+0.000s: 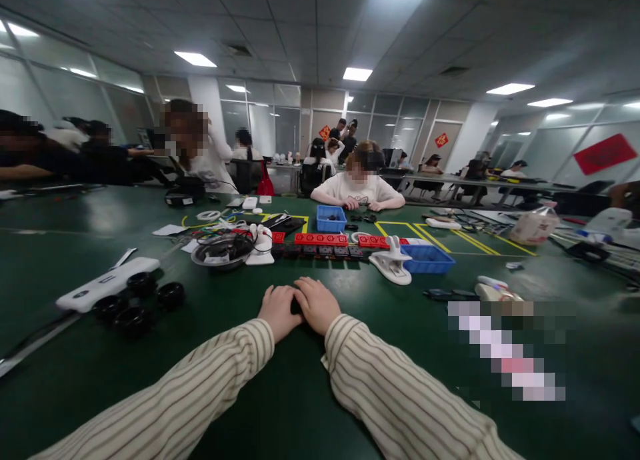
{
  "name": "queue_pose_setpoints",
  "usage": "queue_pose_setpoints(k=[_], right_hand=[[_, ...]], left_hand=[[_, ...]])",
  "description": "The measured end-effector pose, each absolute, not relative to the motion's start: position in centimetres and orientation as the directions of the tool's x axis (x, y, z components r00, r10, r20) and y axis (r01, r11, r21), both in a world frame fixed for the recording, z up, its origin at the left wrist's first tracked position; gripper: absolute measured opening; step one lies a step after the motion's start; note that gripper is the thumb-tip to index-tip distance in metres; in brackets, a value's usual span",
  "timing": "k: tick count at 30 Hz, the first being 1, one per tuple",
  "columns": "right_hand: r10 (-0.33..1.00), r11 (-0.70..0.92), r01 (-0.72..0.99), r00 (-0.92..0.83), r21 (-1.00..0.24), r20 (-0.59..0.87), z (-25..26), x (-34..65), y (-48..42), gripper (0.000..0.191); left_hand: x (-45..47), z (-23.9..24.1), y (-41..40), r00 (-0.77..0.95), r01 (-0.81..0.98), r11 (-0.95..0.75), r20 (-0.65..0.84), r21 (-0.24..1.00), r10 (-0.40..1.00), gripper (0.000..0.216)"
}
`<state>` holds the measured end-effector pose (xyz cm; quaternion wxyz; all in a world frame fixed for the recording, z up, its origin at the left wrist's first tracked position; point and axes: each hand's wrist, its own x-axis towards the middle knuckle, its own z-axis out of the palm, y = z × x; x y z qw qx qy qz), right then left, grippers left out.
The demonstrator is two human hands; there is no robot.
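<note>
My left hand (281,311) rests palm down on the green table (280,387), its fingers loosely stretched forward. Close beside it lies my right hand (318,305), also palm down, with the thumb sides of both hands meeting. Nothing shows in either hand; the undersides are hidden. Beyond my fingertips runs a row of black square modules (320,252), with red slotted strips (321,239) behind it. A white clip-like stand (392,265) is to the right of the row. At its left end stands a white device (260,247) on a flat base.
Left are a metal bowl (215,261) of cables, a white power strip (110,283) and several black rings (134,319). Blue bins (429,259) stand right of the row and behind it (331,219). A co-worker (357,187) leans on the far edge. A blurred-out patch covers items at right.
</note>
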<state>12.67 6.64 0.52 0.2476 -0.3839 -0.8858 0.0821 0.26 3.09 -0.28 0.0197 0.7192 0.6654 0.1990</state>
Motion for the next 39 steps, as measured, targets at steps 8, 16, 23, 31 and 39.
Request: queue_pose_setpoints(k=[8, 16, 23, 31, 39], right_hand=[[0.769, 0.633, 0.672, -0.488, -0.386, 0.413, 0.4, 12.4, 6.4, 0.031], [0.751, 0.638, 0.687, -0.454, -0.348, 0.48, 1.3, 13.0, 4.9, 0.021], [0.524, 0.835, 0.273, -0.659, -0.478, 0.54, 0.9, 14.9, 3.4, 0.029], [0.676, 0.737, 0.413, -0.462, -0.535, 0.574, 1.1, 14.7, 2.9, 0.022], [0.821, 0.561, 0.639, -0.348, -0.526, 0.453, 0.3, 14.6, 3.8, 0.028]], left_hand=[[-0.2, -0.7, 4.1, 0.052, 0.946, -0.127, 0.249, 0.299, 0.967, 0.027], [-2.6, -0.9, 4.6, 0.343, 0.839, -0.412, 0.241, 0.355, 0.908, 0.021], [-3.4, -1.2, 4.7, 0.536, 0.726, -0.579, 0.222, 0.371, 0.814, 0.017], [-2.3, -0.6, 3.5, 0.436, 0.78, -0.501, 0.249, 0.375, 0.865, 0.073], [-0.5, -0.1, 2.5, 0.317, 0.895, -0.371, 0.231, 0.247, 0.92, 0.031]])
